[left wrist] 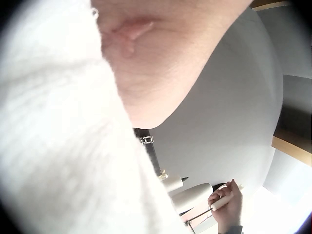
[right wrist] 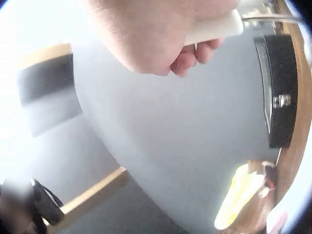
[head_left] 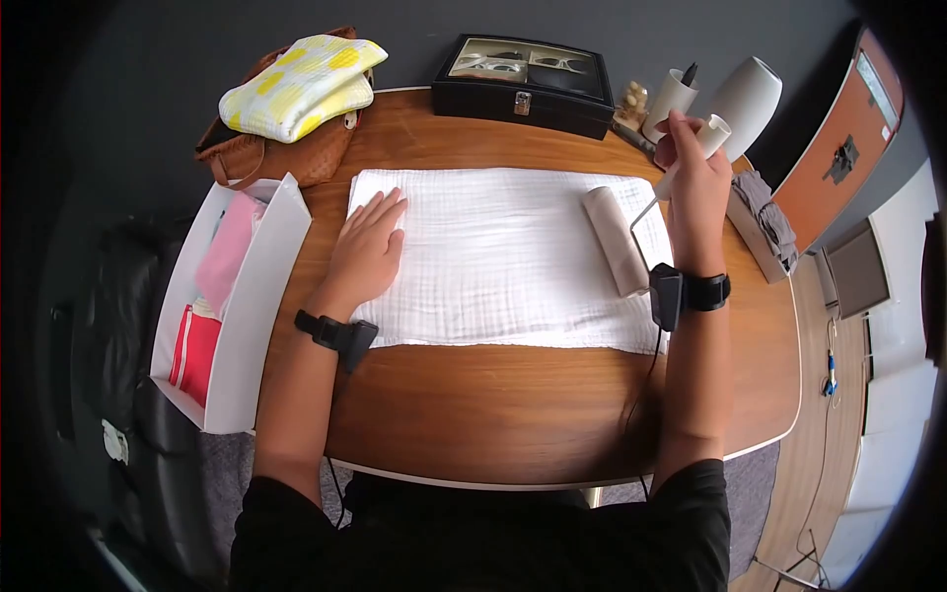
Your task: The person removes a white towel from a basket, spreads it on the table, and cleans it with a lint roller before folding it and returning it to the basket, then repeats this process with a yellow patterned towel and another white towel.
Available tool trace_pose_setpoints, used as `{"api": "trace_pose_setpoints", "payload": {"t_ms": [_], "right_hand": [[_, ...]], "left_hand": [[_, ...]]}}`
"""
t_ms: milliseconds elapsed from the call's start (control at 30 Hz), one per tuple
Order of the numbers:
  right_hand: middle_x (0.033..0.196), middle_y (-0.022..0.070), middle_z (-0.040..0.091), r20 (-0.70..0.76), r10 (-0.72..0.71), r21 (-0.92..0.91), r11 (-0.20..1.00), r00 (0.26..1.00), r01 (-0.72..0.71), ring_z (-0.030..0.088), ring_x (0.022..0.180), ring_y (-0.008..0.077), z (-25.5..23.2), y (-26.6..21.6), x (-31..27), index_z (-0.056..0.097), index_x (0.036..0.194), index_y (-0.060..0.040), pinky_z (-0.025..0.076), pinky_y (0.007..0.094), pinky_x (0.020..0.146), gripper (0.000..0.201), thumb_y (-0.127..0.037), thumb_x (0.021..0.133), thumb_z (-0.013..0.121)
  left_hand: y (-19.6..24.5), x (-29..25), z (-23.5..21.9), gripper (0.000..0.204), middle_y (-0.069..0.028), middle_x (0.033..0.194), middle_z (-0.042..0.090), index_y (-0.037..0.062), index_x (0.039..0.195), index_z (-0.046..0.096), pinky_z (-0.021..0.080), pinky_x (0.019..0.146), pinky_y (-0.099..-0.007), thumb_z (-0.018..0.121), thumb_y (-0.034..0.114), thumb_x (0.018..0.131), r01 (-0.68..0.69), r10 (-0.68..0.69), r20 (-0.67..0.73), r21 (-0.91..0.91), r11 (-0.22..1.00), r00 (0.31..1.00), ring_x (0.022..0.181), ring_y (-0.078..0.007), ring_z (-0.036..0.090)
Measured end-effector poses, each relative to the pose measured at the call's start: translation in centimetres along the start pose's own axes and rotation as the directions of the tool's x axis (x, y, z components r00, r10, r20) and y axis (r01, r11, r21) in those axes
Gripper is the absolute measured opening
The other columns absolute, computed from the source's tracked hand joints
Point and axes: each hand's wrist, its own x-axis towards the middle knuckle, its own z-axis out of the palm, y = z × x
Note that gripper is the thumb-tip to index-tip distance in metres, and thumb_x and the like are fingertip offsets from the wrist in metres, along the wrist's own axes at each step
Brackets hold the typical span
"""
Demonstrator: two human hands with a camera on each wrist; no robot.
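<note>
A white muslin cloth [head_left: 493, 257] lies spread across the wooden table. My left hand [head_left: 369, 255] rests with straight fingers on its left part; up close in the left wrist view, the hand's side meets the soft fabric. On the right part of the cloth is a lint roller [head_left: 616, 242], its beige roll tilted slightly across the weave. A thin metal rod links the roll to a white handle [right wrist: 218, 29]. My right hand [head_left: 698, 187] grips that handle above the cloth's right edge, fingers curled round it.
To the left stands a white box [head_left: 258, 326] with pink and red folded cloths. Behind it, a yellow-white cloth [head_left: 301, 89] tops a brown bag [head_left: 321, 158]. A black glasses case [head_left: 572, 113] sits at the back, and a box of grey cloths [head_left: 762, 232] at right.
</note>
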Motion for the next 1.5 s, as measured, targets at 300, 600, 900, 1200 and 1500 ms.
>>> {"api": "trace_pose_setpoints", "payload": {"t_ms": [300, 600, 900, 1200, 1500], "right_hand": [[0.069, -0.001, 0.052, 0.176, 0.118, 0.319, 0.932, 0.977, -0.17, 0.045, 0.063, 0.0096, 4.5, -1.1, -3.5, 0.058, 0.079, -0.0096, 0.04, 0.0291, 0.062, 0.039, -0.031, 0.109, 0.071], [0.07, 0.0014, 0.063, 0.603, 0.209, 0.206, 0.891, 0.77, -0.404, 0.06, 0.074, 0.0118, 7.3, -0.1, -6.9, 0.066, 0.086, -0.0058, 0.05, 0.0282, 0.073, 0.034, -0.029, 0.111, 0.067], [0.073, 0.0038, 0.072, 0.334, 0.032, -0.148, 0.989, 0.942, 0.019, 0.069, 0.067, 0.0116, 3.3, -1.3, -3.4, 0.073, 0.092, -0.004, 0.052, 0.027, 0.062, 0.027, -0.026, 0.107, 0.072], [0.077, 0.0194, 0.073, 0.4, -0.106, -0.73, 0.564, 0.91, 0.386, 0.07, 0.068, 0.0367, -0.4, 0.1, -1.4, 0.073, 0.095, -0.0017, 0.054, 0.0439, 0.066, 0.028, -0.028, 0.103, 0.076], [0.082, 0.0193, 0.075, 0.65, -0.042, -0.547, 0.667, 0.758, 0.506, 0.071, 0.075, 0.0422, 4.7, -1.4, -5.8, 0.076, 0.097, -0.006, 0.054, 0.0481, 0.065, 0.026, -0.031, 0.099, 0.08]], "left_hand": [[-0.2, 0.0, 0.2, 0.045, -0.0137, 0.17, 0.048, 0.0039, 0.153, 0.058, 0.027, 0.133, -0.0495, 0.053, 0.016, 0.11, -0.008, 0.008, -0.007, 0.017, 1.0, 1.0, 0.16, -0.0335, 0.04], [-0.3, -0.1, 0.3, 0.046, -0.013, 0.17, 0.048, 0.0044, 0.154, 0.057, 0.027, 0.133, -0.0494, 0.054, 0.016, 0.11, -0.014, 0.014, -0.016, 0.002, 1.0, 1.0, 0.16, -0.0326, 0.039], [-0.1, -0.1, 0.1, 0.046, -0.0137, 0.17, 0.048, 0.0033, 0.154, 0.057, 0.028, 0.133, -0.0487, 0.053, 0.015, 0.11, 0.004, -0.004, -0.018, -0.001, 1.0, 1.0, 0.16, -0.0323, 0.039], [-0.4, -0.2, 0.4, 0.046, -0.0148, 0.169, 0.048, 0.0025, 0.155, 0.056, 0.028, 0.132, -0.0482, 0.054, 0.014, 0.11, -0.005, 0.005, -0.026, 0.002, 1.0, 1.0, 0.16, -0.0331, 0.039], [-0.8, -0.2, 0.8, 0.045, -0.0149, 0.167, 0.051, 0.0026, 0.153, 0.058, 0.031, 0.131, -0.0491, 0.055, 0.012, 0.109, -0.039, 0.04, -0.061, 0.015, 0.999, 0.997, 0.158, -0.0347, 0.041]]}}
